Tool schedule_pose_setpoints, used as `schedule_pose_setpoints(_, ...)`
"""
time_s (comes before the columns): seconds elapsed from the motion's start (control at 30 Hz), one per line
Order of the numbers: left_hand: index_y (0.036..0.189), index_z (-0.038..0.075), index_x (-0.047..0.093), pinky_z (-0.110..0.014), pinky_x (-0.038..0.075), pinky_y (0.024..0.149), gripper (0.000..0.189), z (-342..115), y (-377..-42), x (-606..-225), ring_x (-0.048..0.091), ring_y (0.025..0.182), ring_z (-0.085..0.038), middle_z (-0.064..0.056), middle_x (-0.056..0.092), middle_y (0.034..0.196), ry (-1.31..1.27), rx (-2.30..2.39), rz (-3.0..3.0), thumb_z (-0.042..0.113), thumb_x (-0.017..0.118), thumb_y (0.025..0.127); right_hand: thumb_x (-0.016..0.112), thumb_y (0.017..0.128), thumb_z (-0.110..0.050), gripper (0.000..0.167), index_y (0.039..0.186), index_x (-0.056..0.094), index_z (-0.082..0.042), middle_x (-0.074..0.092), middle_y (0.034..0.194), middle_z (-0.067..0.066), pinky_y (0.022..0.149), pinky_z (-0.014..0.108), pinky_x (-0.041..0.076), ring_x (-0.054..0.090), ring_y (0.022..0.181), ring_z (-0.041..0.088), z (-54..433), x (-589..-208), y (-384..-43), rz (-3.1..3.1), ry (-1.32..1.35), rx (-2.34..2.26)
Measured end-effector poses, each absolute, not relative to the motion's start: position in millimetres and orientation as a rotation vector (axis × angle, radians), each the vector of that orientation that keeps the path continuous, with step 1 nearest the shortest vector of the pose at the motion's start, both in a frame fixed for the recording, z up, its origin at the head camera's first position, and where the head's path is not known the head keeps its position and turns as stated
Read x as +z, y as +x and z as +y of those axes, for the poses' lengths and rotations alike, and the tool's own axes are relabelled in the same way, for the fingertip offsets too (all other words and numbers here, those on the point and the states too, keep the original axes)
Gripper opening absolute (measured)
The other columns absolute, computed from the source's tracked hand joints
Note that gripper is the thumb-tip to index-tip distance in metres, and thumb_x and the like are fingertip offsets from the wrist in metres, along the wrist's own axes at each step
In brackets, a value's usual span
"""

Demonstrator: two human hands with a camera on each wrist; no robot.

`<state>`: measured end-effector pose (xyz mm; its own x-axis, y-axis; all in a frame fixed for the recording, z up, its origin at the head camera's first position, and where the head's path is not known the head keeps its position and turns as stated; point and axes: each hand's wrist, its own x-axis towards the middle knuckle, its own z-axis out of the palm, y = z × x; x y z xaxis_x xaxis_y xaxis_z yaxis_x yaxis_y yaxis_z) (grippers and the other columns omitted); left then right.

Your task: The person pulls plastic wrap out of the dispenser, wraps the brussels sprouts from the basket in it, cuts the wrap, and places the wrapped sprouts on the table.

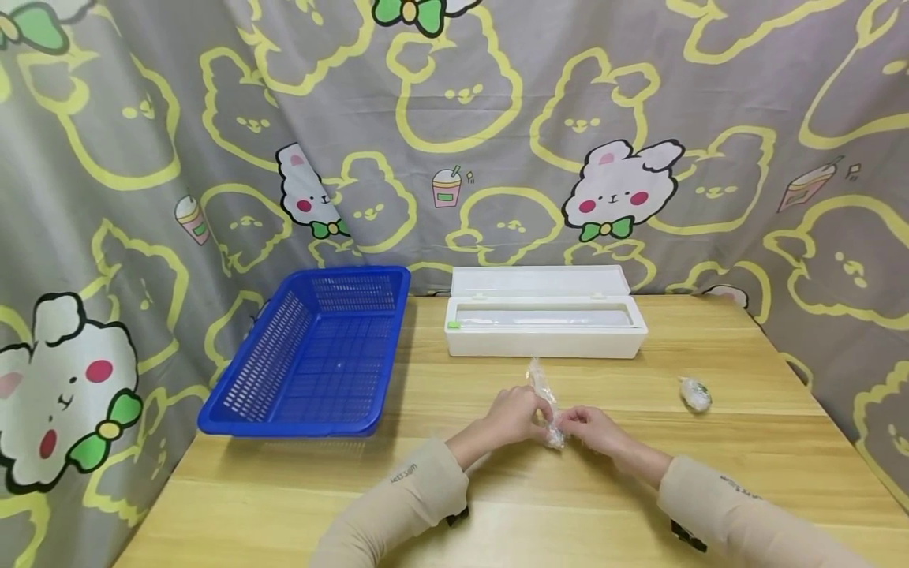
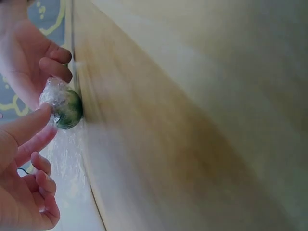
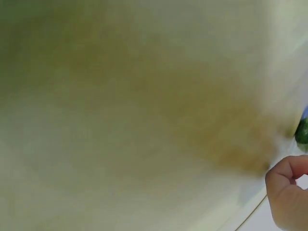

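Note:
Both hands meet at a small round green item (image 2: 71, 111) wrapped in clear cling film (image 1: 541, 385), low over the table. My left hand (image 1: 513, 416) pinches the wrapped item between thumb and fingers, as the left wrist view shows. From the right side my right hand (image 1: 592, 430) pinches the film close against it, fingers curled. A loose twisted tail of film sticks up past the left fingers toward the white box. What the green item is cannot be told through the film. In the right wrist view only part of the right hand and a green edge show.
A blue plastic basket (image 1: 387, 371) stands on the left. At the back, a white cling film box (image 1: 547, 344) has its lid raised. Another film-wrapped small item (image 1: 694, 394) lies on the wooden table (image 1: 753, 442) at right. A patterned curtain hangs behind.

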<state>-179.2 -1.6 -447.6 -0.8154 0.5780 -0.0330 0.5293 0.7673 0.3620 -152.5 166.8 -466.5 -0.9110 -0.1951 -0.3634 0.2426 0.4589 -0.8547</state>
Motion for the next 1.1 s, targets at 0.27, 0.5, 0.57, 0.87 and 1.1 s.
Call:
schedule_pose_setpoints(0.27,0.086,0.022,0.070,-0.021,0.034,0.067,0.021,-2.5,-178.6,-448.9,0.045,0.070,-0.003,0.008,0.060,0.080,0.854,0.513,2.810,0.030,0.078,0.068,0.052,0.090,-0.026,0.041,0.112,0.055,0.009,0.038,0.056,-0.006,0.045,0.018,0.027,0.030,0.048,0.007,172.1,-464.5,-159.7,2.159,-0.029,-1.481)
schedule_pose_setpoints(0.5,0.086,0.024,0.069,-0.022,0.034,0.066,0.022,-0.7,-178.5,-449.6,0.047,0.069,-0.003,0.009,0.062,0.082,0.869,0.500,2.806,0.030,0.078,0.067,0.051,0.092,-0.026,0.026,0.095,0.060,-0.002,0.035,0.055,-0.008,0.045,0.016,0.028,0.030,0.046,0.003,176.9,-462.3,-166.8,1.972,0.000,-1.581)
schedule_pose_setpoints(0.57,0.085,0.024,0.069,-0.022,0.034,0.065,0.022,-0.3,-178.1,-449.0,0.047,0.069,-0.003,0.009,0.062,0.081,0.871,0.497,2.810,0.030,0.079,0.066,0.050,0.091,-0.023,0.019,0.087,0.059,-0.007,0.035,0.055,-0.009,0.045,0.015,0.028,0.031,0.046,0.003,177.1,-462.9,-168.1,1.929,0.015,-1.603)
schedule_pose_setpoints(0.87,0.087,0.025,0.070,-0.022,0.032,0.063,0.022,-0.3,-176.3,-446.4,0.050,0.073,-0.005,0.007,0.061,0.078,0.846,0.465,2.818,0.030,0.078,0.067,0.047,0.089,-0.011,0.008,0.096,0.049,-0.008,0.036,0.060,-0.008,0.044,0.015,0.028,0.031,0.047,0.002,174.4,-464.7,-165.3,1.827,0.070,-1.683)
schedule_pose_setpoints(1.1,0.086,0.023,0.071,-0.021,0.032,0.063,0.019,-0.3,-177.2,-447.7,0.049,0.069,-0.004,0.008,0.063,0.077,0.820,0.501,2.801,0.030,0.077,0.069,0.049,0.088,-0.011,0.016,0.103,0.046,-0.007,0.036,0.058,-0.008,0.044,0.015,0.028,0.031,0.047,0.003,170.3,-466.2,-160.9,1.902,0.127,-1.713)
